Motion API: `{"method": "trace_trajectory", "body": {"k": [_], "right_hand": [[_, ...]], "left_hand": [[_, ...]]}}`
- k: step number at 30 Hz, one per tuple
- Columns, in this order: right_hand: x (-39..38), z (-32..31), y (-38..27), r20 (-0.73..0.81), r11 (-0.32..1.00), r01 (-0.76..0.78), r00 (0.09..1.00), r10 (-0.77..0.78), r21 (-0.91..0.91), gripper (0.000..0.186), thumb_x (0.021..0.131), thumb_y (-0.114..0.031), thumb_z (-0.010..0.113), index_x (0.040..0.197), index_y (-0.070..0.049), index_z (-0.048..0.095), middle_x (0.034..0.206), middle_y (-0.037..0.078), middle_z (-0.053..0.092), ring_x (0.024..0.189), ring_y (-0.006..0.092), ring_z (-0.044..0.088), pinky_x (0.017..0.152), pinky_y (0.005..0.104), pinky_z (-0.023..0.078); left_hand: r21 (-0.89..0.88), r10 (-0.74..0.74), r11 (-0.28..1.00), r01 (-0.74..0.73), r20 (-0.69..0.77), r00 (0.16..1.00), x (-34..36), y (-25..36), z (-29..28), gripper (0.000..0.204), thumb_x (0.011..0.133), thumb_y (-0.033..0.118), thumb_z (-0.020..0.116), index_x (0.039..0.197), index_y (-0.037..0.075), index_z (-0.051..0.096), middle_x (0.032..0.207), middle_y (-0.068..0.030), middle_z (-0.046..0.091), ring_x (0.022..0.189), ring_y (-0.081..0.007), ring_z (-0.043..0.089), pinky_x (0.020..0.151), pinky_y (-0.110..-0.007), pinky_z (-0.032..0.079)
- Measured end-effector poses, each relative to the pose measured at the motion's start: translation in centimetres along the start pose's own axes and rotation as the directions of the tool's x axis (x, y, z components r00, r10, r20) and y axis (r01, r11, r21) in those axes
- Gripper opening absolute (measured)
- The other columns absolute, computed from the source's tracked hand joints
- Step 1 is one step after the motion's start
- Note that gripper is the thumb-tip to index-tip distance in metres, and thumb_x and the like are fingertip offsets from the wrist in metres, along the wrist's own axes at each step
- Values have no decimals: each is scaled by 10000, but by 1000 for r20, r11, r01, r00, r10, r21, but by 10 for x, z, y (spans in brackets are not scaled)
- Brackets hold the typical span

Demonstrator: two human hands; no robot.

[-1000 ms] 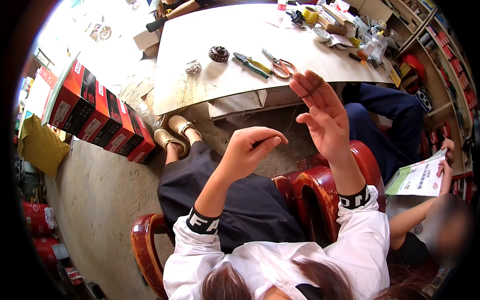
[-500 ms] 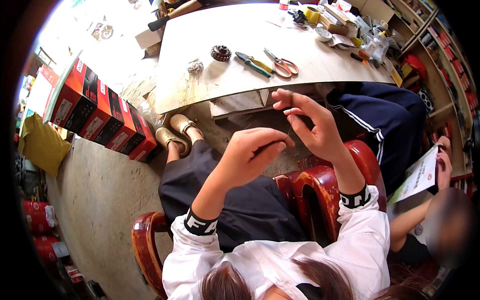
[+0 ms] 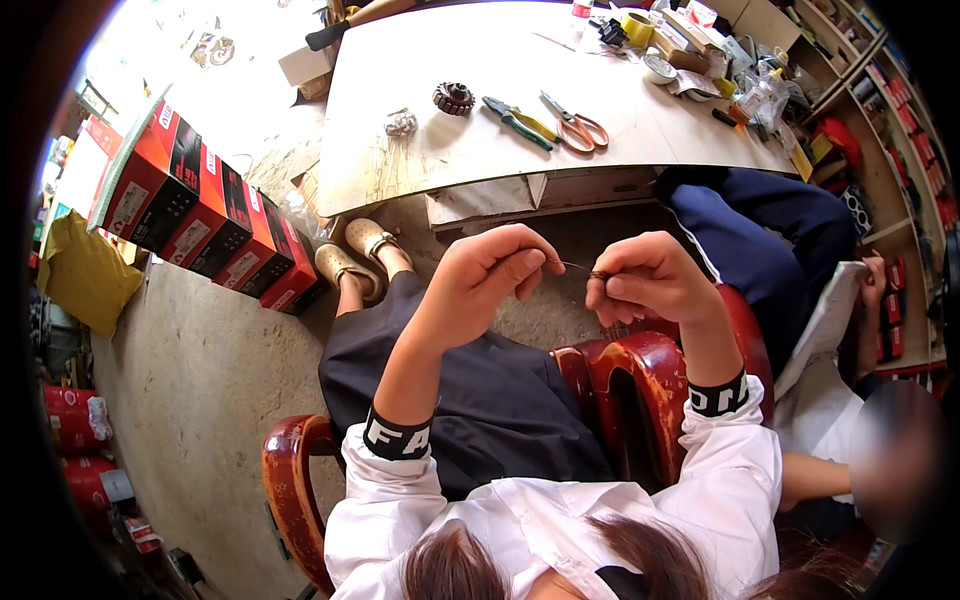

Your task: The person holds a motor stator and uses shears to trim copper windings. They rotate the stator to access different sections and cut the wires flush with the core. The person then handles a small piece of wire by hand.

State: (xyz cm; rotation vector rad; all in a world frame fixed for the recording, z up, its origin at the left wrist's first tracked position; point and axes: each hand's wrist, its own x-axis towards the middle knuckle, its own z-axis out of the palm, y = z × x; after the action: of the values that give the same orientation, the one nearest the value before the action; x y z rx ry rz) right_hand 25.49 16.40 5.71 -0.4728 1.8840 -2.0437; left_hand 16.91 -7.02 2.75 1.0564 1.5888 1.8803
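A thin wire (image 3: pixel 574 265) spans the short gap between my two hands, above the chair and the floor. My left hand (image 3: pixel 487 280) pinches one end of it between thumb and fingertips. Closed around the other end, my right hand (image 3: pixel 655 282) shows a few turns of the strand at its index finger. Beyond them on the table (image 3: pixel 400 60) sit a dark, toothed round motor core (image 3: pixel 454 98), a small crumpled clump (image 3: pixel 400 123), pliers with green and yellow handles (image 3: pixel 521 123) and orange-handled scissors (image 3: pixel 577 128).
Red and black boxes (image 3: pixel 205 215) are stacked at the left. A red wooden chair (image 3: pixel 640 370) stands to my right, near a person with dark trousers (image 3: pixel 760 240) and pale sheets. Tape, bottles and small packages crowd the table's far right, before shelves (image 3: pixel 900 150).
My right hand has come down and its spread fingers have closed, with the wire at them. My left hand has risen slightly leftward. The person at the right has shifted the paper.
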Motion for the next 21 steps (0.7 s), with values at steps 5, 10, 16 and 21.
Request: {"method": "trace_trajectory", "body": {"k": [5,10,16,21], "right_hand": [[-3,0,9,84,974,-11,996,-8,224,219,999,-140,570,991,60,656,778,75,681,592,43,571,514,185,438],[7,4,16,-40,981,34,999,-27,190,196,1015,-128,534,1035,50,613,873,86,681,731,101,637,665,234,515],[12,8,23,-28,995,45,999,-42,94,166,1022,-93,504,1085,42,579,952,109,676,814,145,670,727,264,550],[10,12,19,-74,991,10,997,0,130,172,1006,-93,541,1048,60,606,939,110,691,793,153,690,722,269,573]], "left_hand": [[-124,-37,991,44,64,997,2,-4,1,197,1019,120,510,1040,-33,633,742,-5,574,651,-42,477,561,-193,357],[-213,108,971,-106,1,994,2,-13,5,270,964,94,607,1185,-59,583,1030,-85,654,935,-112,600,810,-257,488],[-266,-45,963,50,26,999,2,-16,4,316,881,17,706,1161,-50,576,1137,-100,621,1058,-146,606,900,-294,508],[-454,-43,887,81,94,995,2,-19,4,381,835,21,759,1156,-27,559,1115,-73,602,1022,-129,599,877,-275,508]]}}
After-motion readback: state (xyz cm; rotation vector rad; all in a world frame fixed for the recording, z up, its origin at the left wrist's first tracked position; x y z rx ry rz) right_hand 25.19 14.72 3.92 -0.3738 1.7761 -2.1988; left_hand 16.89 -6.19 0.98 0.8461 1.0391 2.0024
